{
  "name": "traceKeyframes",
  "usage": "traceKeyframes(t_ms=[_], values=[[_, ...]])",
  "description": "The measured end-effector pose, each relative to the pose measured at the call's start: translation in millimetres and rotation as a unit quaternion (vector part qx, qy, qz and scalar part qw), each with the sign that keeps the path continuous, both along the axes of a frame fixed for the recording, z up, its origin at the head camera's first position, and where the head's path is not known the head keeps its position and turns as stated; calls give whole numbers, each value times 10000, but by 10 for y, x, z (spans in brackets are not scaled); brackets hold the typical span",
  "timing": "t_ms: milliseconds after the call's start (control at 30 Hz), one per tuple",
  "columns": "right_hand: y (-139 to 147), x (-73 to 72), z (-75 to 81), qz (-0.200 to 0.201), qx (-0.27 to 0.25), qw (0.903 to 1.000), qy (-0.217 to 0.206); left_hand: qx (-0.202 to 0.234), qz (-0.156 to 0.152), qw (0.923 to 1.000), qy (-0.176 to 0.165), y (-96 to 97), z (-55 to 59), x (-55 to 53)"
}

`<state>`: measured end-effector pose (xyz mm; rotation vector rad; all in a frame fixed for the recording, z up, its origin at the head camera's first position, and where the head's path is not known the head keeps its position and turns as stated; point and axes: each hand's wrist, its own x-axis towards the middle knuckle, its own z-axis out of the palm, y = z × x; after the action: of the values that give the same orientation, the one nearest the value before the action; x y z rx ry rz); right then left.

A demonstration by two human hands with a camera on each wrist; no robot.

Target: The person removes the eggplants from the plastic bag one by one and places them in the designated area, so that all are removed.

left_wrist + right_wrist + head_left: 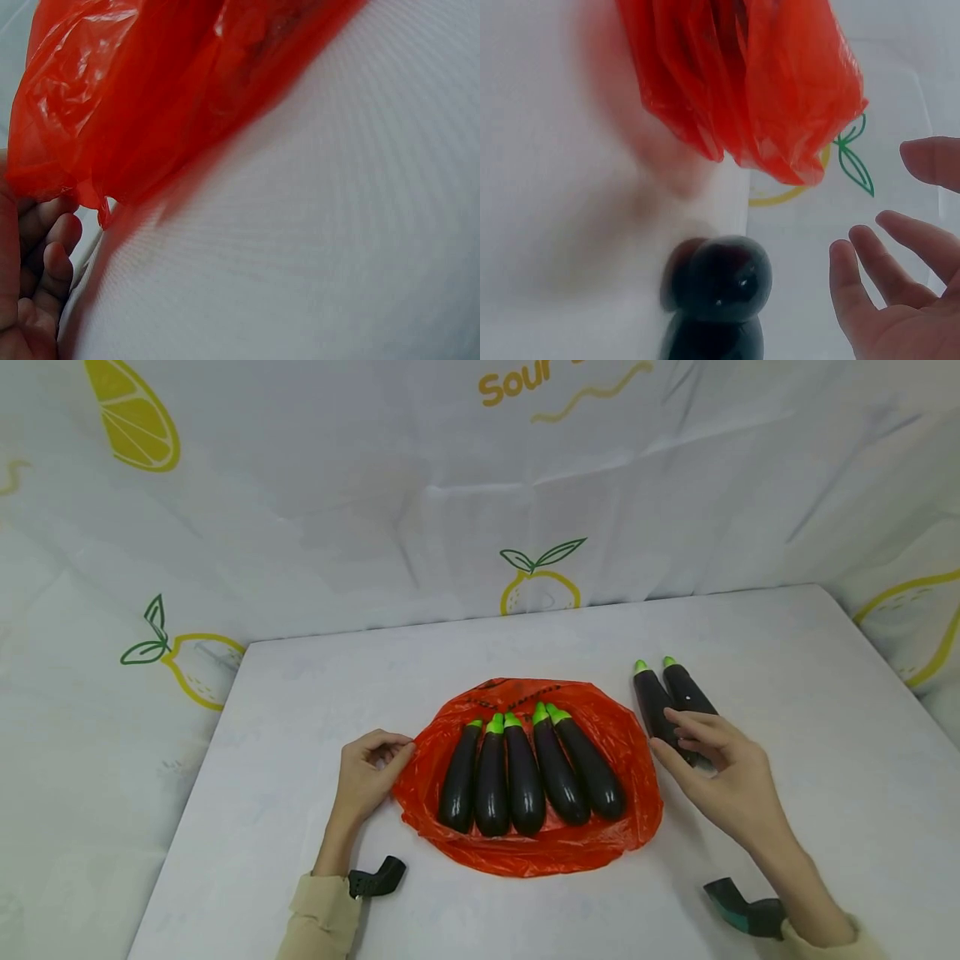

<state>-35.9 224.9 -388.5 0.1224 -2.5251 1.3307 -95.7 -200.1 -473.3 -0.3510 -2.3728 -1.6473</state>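
Several dark eggplants (492,785) with green stem ends lie side by side on a spread red plastic bag (525,860) on the white table. At the bag's left edge my left hand (371,772) pinches the plastic between thumb and forefinger; its other fingers are curled in the left wrist view, below the red plastic (150,97). My right hand (723,777) hovers just right of the bag, fingers spread and holding nothing. Two more eggplants (651,700) lie beyond it, partly hidden by its fingers; their rounded ends (731,279) show in the right wrist view, apart from the hand.
White tabletop (300,710) surrounds the bag. Behind the table hangs a white cloth (337,527) printed with lemons. A black wrist mount (378,878) sticks out by the left sleeve, and another mount (742,910) by the right.
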Motion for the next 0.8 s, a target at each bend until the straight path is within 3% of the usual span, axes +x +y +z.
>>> traceKeyframes(t_ms=[67,300,333,567,800], values=[[-25,2,-1,93,-35,10000,-13,31,24,10000,-20,6,1,1],[-111,4,-36,320,-139,9994,-24,73,46,9999,-101,126,283,93],[-126,4,-35,342,-116,9993,-31,69,24,9999,-78,124,283,94],[-239,20,-17,402,112,9990,-164,27,91,9999,-77,39,35,10],[-361,26,-7,543,126,9980,-298,48,-31,10000,23,2,-10,2]])
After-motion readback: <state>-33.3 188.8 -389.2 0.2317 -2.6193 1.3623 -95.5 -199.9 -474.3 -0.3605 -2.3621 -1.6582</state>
